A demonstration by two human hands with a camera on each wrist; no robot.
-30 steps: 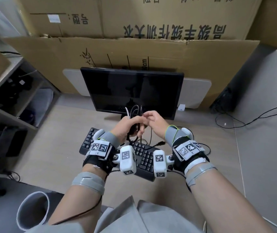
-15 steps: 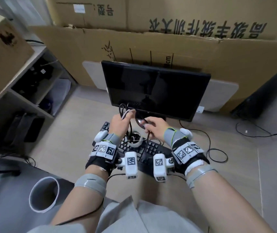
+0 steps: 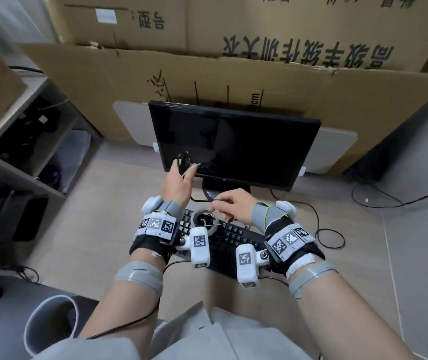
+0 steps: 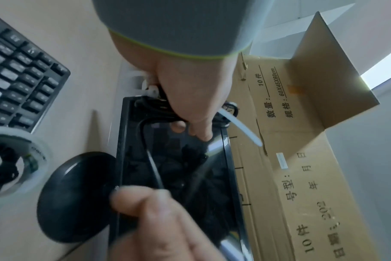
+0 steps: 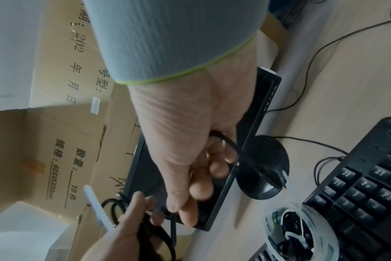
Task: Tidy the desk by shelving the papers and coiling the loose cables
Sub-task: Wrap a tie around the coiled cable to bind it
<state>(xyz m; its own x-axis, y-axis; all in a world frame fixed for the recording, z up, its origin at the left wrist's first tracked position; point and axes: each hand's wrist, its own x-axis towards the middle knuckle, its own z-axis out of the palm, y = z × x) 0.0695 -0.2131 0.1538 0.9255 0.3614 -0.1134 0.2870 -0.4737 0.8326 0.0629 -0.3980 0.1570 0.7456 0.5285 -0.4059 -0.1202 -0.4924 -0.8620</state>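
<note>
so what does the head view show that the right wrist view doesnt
Only the head view shows the shelf unit at the left, the grey cup at the near edge, and both forearms with their wrist rigs.

Only the right wrist view shows the black plug end hanging out of the right hand, plus the size print on the cardboard box.

Both show the left hand with its grip on the coiled black cable and a white zip tie, the monitor, the keyboard and the clear tub of cables.
</note>
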